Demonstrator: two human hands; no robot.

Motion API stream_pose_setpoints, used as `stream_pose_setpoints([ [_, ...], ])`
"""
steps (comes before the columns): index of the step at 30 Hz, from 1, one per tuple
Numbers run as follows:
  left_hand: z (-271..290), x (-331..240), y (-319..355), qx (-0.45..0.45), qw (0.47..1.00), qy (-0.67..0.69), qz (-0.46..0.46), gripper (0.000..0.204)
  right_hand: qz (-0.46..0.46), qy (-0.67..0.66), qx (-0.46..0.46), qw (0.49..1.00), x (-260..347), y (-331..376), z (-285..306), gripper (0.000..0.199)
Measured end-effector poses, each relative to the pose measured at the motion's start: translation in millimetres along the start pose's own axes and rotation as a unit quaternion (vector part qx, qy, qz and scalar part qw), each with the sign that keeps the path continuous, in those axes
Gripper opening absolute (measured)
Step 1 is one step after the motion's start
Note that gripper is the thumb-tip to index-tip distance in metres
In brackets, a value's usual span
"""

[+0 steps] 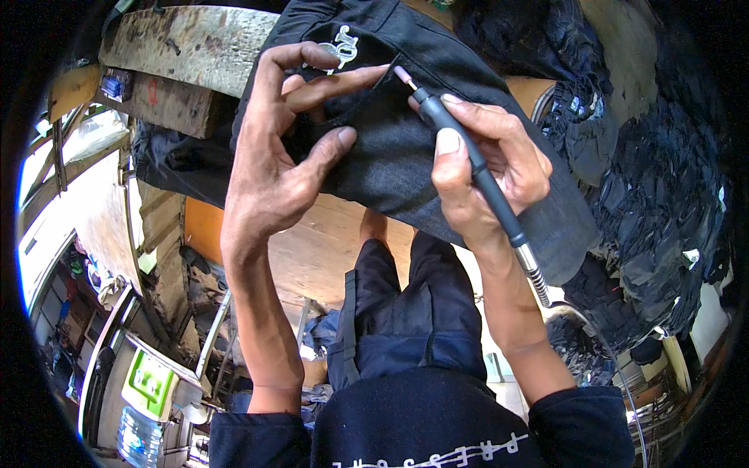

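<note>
A black garment [382, 156], its denim-like cloth stretched out before me, has a white embroidered emblem [344, 48] near its far end. My right hand [499, 152] is closed round a pen-shaped rotary grinder [485, 181] with a black body and a small pinkish stone tip [403, 76]. That tip points up and left, close to a slanted seam or pocket edge; whether it touches the cloth I cannot tell. Over the garment, my left hand [281, 148] has its fingers spread, one stretched toward the same seam beside the tip. Its other fingertips partly cover the emblem.
From the grinder's spring end a thin cable [616, 363] runs down on the right. Dark cloth scraps [655, 203] are heaped along the right side. Worn wooden planks [187, 47] lie at the upper left. At the lower left are a green tray [148, 382] and a clear plastic bottle [140, 438].
</note>
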State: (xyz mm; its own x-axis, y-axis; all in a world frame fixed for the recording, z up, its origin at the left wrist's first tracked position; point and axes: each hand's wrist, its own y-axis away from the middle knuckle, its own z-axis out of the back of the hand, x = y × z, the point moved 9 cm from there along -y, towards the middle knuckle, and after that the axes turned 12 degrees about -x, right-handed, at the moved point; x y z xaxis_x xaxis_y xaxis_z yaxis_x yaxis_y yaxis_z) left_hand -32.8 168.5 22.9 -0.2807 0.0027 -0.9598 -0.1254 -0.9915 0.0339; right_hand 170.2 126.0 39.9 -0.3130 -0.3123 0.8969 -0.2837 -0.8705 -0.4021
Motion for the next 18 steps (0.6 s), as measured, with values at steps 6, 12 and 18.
stream_pose_setpoints([
  [6,-6,0,-8,0.032,0.998,-0.054,-0.004,0.066,-0.044,-0.007,-0.016,0.999,-13,0,2,0.022],
  [12,28,-32,26,-0.255,0.929,-0.234,-0.134,0.105,-0.136,-0.122,-0.145,0.972,-7,-3,42,0.037],
  [18,25,-47,34,-0.211,0.875,-0.435,0.0,0.121,-0.108,0.205,-0.115,0.966,12,17,138,0.035],
])
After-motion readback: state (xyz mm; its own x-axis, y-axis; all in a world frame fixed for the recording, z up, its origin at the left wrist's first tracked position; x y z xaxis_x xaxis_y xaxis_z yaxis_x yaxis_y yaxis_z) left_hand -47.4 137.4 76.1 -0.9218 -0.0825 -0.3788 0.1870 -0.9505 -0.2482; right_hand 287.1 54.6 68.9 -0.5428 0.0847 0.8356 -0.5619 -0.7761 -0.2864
